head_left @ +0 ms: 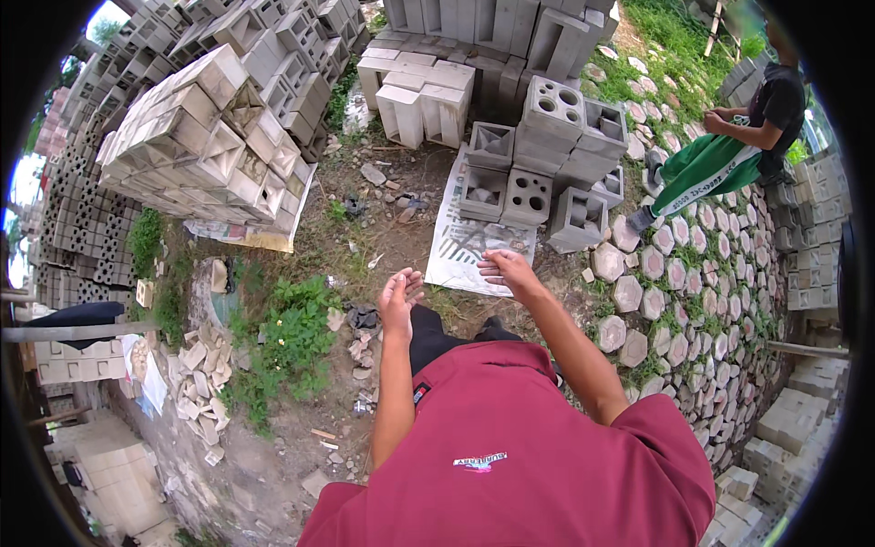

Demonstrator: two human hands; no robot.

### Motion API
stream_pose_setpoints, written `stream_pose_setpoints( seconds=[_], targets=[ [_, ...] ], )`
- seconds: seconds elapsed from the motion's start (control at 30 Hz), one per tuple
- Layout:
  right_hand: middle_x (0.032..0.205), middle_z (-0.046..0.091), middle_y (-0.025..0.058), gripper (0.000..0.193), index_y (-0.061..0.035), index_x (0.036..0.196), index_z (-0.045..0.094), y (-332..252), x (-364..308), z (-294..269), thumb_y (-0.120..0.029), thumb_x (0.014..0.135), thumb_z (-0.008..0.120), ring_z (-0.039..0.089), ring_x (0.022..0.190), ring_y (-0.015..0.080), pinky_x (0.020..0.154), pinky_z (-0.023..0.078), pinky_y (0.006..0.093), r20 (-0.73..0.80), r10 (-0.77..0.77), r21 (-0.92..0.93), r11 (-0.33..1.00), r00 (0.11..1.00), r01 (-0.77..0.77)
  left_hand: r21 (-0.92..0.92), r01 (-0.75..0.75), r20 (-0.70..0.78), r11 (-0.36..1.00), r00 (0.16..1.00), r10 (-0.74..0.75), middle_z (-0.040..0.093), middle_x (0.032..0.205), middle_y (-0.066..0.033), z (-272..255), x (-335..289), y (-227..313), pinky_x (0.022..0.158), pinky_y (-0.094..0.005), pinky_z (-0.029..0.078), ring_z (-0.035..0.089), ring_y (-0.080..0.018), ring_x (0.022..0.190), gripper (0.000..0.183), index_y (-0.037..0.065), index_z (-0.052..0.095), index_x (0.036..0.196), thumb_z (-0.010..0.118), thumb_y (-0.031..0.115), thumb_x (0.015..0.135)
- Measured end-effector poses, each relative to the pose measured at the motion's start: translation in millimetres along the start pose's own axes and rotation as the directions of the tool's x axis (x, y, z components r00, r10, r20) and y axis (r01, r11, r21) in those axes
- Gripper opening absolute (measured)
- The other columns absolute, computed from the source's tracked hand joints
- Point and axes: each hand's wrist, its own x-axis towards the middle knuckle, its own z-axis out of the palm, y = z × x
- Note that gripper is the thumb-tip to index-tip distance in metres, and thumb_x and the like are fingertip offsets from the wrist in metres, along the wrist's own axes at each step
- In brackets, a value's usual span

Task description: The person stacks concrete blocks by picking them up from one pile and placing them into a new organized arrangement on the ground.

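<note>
My left hand (398, 299) is held out in front of me, palm turned inward, fingers apart and holding nothing. My right hand (508, 271) reaches forward, fingers spread, empty, over the near edge of a white printed sheet (474, 248) lying on the dirt. On the far part of that sheet stands a small pile of grey concrete blocks (545, 159) with round and square holes. Both hands are a short way from the blocks and touch nothing.
A large stack of pale hollow blocks (211, 137) stands at the left, more blocks (424, 96) behind. A person in black top and green trousers (729, 155) sits at the right on a block. Hexagonal paving stones (693, 292) cover the ground right; rubble (196, 374) and weeds (292, 342) lie left.
</note>
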Motion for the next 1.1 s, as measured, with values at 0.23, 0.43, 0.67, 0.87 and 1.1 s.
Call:
stream_pose_setpoints(
  seconds=[0.23, 0.43, 0.67, 0.87, 1.1],
  targets=[
    [0.100, 0.064, 0.0090, 0.032, -0.0050, 0.105, 0.057, -24.5, 47.1, 48.9, -0.034, 0.091, 0.056, 0.061, 0.091, 0.0178, 0.079, 0.049, 0.0312, -0.048, -0.007, 0.170, 0.985, 0.999, 0.015, -0.048, 0.066, 0.035, 0.997, 0.997, -0.065, 0.062, 0.106, -0.0095, 0.5, 115.0, 51.7, 0.080, -0.0364, 0.048, 0.059, -0.0187, 0.095, 0.032, 0.002, 0.053, 0.113, 0.046, 0.027, 0.094],
    [0.105, 0.064, 0.0107, 0.034, -0.0037, 0.108, 0.056, -38.3, 108.7, 47.9, -0.033, 0.091, 0.054, 0.061, 0.093, 0.0189, 0.079, 0.048, 0.0326, -0.356, 0.003, 0.382, 0.913, 0.934, 0.143, 0.115, 0.136, 0.346, 0.984, 0.923, -0.168, 0.062, 0.104, -0.0094, 24.1, 226.1, 112.7, 0.080, -0.0361, 0.048, 0.059, -0.0185, 0.094, 0.032, 0.003, 0.053, 0.114, 0.045, 0.027, 0.094],
    [0.104, 0.063, 0.0112, 0.034, -0.0039, 0.110, 0.056, -70.7, 134.6, 120.3, -0.032, 0.091, 0.055, 0.061, 0.091, 0.0188, 0.078, 0.048, 0.0327, -0.547, -0.037, 0.516, 0.773, 0.837, 0.371, 0.316, 0.149, 0.445, 0.937, 0.849, -0.286, 0.063, 0.106, -0.0103, 24.5, 326.9, 189.7, 0.078, -0.0346, 0.050, 0.061, -0.0190, 0.093, 0.034, 0.002, 0.054, 0.114, 0.046, 0.027, 0.094],
    [0.093, 0.064, 0.0078, 0.030, -0.0041, 0.106, 0.056, -65.3, 168.1, 154.2, -0.030, 0.092, 0.053, 0.062, 0.081, 0.0165, 0.071, 0.049, 0.0295, -0.694, 0.050, 0.574, 0.641, 0.719, 0.510, 0.391, 0.128, 0.453, 0.912, 0.835, -0.311, 0.063, 0.106, -0.0093, 40.1, 379.9, 218.0, 0.078, -0.0343, 0.050, 0.060, -0.0193, 0.094, 0.034, 0.002, 0.054, 0.114, 0.046, 0.028, 0.094],
    [0.088, 0.064, 0.0065, 0.028, -0.0046, 0.105, 0.057, -75.6, 222.7, 126.5, -0.029, 0.092, 0.052, 0.061, 0.075, 0.0158, 0.065, 0.048, 0.0292, -0.705, 0.176, 0.660, 0.517, 0.687, 0.545, 0.456, 0.199, 0.462, 0.867, 0.780, -0.422, 0.062, 0.108, -0.0091, 66.4, 408.7, 202.7, 0.081, -0.0355, 0.048, 0.060, -0.0189, 0.095, 0.035, 0.003, 0.054, 0.115, 0.046, 0.030, 0.093]
  ],
)
